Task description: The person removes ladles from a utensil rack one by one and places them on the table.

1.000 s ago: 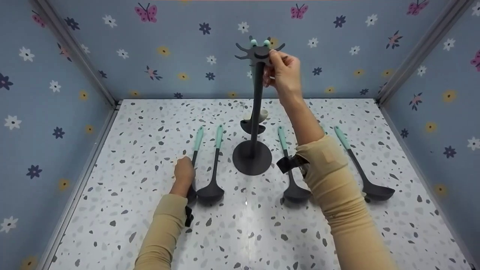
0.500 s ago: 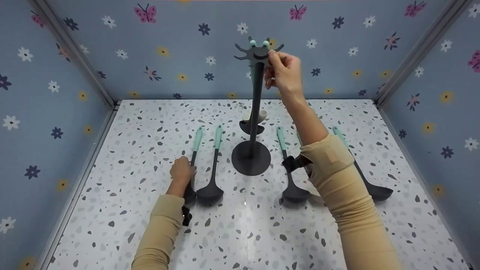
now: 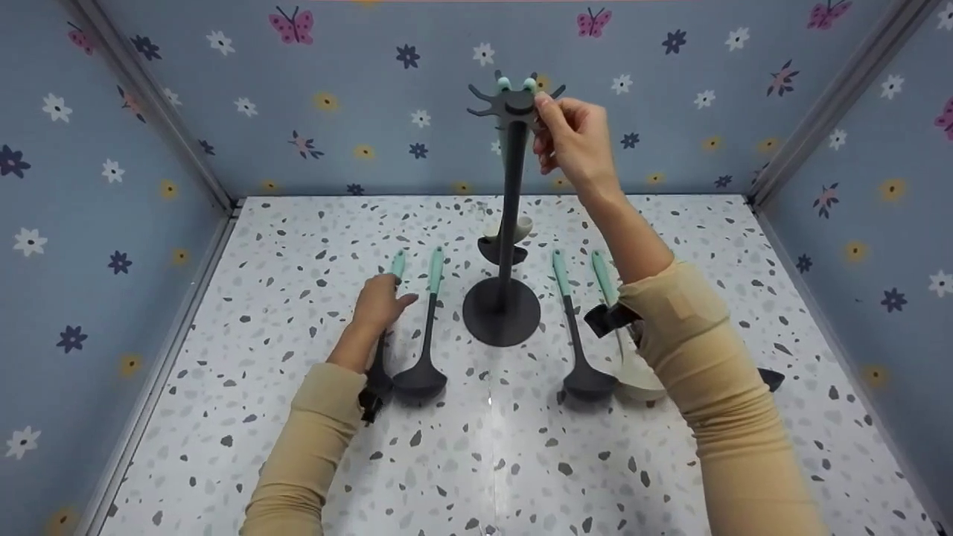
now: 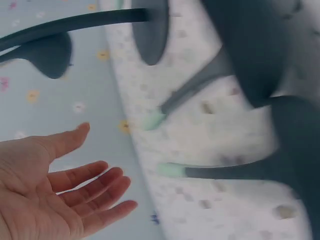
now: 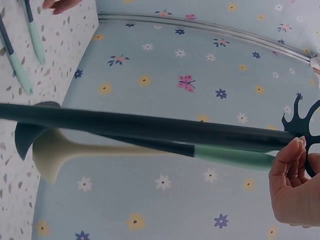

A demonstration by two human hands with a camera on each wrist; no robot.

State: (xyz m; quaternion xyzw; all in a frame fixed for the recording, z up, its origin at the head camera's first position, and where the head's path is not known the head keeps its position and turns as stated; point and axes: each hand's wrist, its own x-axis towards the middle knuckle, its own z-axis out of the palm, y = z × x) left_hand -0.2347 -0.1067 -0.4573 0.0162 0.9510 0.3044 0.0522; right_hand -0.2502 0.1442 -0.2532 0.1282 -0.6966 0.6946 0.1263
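Note:
My right hand (image 3: 577, 138) pinches the dark hooked top of a utensil stand (image 3: 511, 193) with octopus-like arms and mint eyes. Behind the post hang a dark ladle (image 5: 170, 146) and a cream ladle (image 5: 50, 155), bowls down. My left hand (image 3: 378, 301) hovers over the handle of the leftmost dark ladle (image 3: 378, 378), fingers spread and holding nothing, as the left wrist view shows. Just right of it lies a second dark ladle (image 3: 419, 381) with a mint handle (image 3: 435, 268).
Right of the stand's round base (image 3: 484, 327) lie a dark ladle (image 3: 588, 383) and a cream ladle (image 3: 639, 383). Another dark ladle (image 3: 772, 380) is mostly hidden by the right sleeve. Patterned walls (image 3: 335, 74) enclose the speckled table (image 3: 476, 461) at the back and sides.
My left hand has moved up along the leftmost ladle from its shaft toward its handle, and its fingers have spread. My right hand stays at the stand's top, while its forearm has shifted right.

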